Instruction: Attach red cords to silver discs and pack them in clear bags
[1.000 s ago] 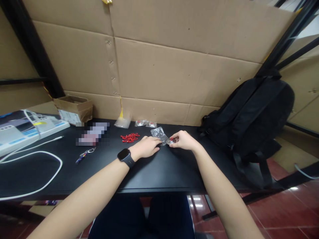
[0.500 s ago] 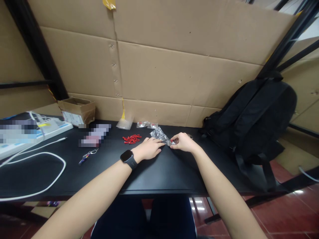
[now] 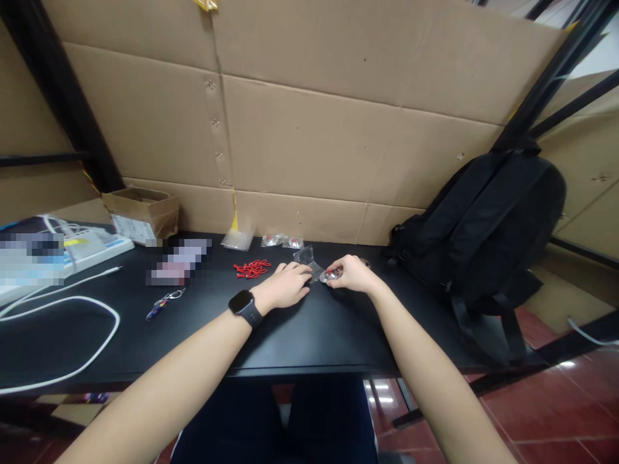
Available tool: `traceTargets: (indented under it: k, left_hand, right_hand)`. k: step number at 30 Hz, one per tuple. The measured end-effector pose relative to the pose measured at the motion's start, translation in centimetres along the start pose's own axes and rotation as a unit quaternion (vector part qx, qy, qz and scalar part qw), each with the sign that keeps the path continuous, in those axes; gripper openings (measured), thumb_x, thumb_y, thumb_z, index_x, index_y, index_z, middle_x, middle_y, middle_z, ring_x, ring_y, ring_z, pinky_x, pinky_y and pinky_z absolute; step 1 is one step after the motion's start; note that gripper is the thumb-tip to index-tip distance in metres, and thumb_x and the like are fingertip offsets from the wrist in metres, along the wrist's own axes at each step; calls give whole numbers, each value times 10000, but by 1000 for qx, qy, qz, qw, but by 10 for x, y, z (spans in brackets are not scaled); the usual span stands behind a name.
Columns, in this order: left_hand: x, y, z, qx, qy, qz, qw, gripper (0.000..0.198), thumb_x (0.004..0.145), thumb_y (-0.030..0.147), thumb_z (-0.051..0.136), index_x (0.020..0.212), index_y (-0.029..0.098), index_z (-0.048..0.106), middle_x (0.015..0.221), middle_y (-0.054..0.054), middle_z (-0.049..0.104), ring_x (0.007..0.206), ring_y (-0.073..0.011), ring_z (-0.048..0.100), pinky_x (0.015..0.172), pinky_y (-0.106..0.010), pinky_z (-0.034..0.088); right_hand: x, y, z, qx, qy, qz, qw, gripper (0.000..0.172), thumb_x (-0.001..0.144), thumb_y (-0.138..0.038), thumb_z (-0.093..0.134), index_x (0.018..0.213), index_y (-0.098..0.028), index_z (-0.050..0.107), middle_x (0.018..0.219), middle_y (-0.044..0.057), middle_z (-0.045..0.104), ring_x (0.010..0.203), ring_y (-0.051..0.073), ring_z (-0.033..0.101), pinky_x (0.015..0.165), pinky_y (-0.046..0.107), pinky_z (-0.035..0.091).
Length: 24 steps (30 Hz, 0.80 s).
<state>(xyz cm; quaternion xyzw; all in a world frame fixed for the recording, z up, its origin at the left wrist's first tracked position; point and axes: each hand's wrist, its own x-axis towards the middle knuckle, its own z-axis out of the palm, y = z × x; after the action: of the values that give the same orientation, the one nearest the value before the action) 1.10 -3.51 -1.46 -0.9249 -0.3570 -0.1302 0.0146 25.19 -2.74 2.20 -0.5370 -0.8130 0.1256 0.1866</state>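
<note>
My right hand pinches a small shiny silver piece with red on it, low over the black table. Its exact kind cannot be made out. Just left of it lies a crinkled clear plastic bag. My left hand rests palm down with fingers stretched out, its fingertips at the near edge of that bag. A dark smartwatch is on the left wrist. To the left of this hand is a heap of red knotted cords. Behind it lie small clear packets with silver and red contents.
A black backpack leans at the right. Along the left are a small cardboard box, a white cable, a power strip and a keychain. A flat clear bag lies before the cardboard wall.
The silver-and-red piece shows more clearly in my right hand, apart from the bag's body. The plastic bag has flattened and shifted under my left fingertips. The view has turned slightly.
</note>
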Motion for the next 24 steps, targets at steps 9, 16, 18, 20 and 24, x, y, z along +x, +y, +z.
traceTargets:
  k: [9, 16, 18, 20, 24]
  left_hand:
    - [2, 0, -2, -44, -7, 30, 999, 338, 956, 265, 473, 1270, 236, 595, 1335, -90, 624, 1204, -256, 591, 950, -391, 468]
    - [0, 2, -1, -23, -10, 17, 1000, 357, 957, 221, 432, 1260, 238, 621, 1366, -82, 615, 1214, -270, 582, 981, -435, 444]
    - [0, 4, -1, -15, -7, 11, 1000, 354, 955, 220, 433, 1249, 235, 629, 1354, -90, 621, 1202, -280, 588, 975, -444, 449]
    - [0, 5, -1, -9, -4, 8, 1000, 355, 951, 205, 428, 1237, 239, 637, 1345, -94, 626, 1200, -280, 588, 970, -437, 453]
    - [0, 4, 1, -10, 1, 2, 1000, 373, 954, 194, 413, 1250, 252, 633, 1371, -99, 608, 1221, -289, 570, 971, -449, 458]
  right_hand:
    - [5, -1, 12, -17, 19, -27, 999, 259, 640, -260, 753, 886, -185, 782, 706, 14, 734, 634, 160, 648, 610, 237, 440]
    - [5, -1, 12, -30, 39, -21, 999, 257, 614, -241, 754, 861, -178, 777, 711, 25, 734, 665, 171, 656, 624, 240, 440]
    - [5, -1, 11, -21, 54, -14, 998, 252, 623, -254, 749, 861, -173, 777, 701, 26, 731, 657, 170, 652, 616, 240, 440]
    - [4, -2, 10, -6, 62, -11, 998, 261, 638, -259, 740, 880, -172, 778, 702, 21, 731, 649, 164, 645, 612, 238, 441]
    - [5, -3, 12, 10, 62, -19, 998, 276, 646, -249, 741, 907, -171, 784, 697, 14, 731, 640, 157, 640, 617, 236, 444]
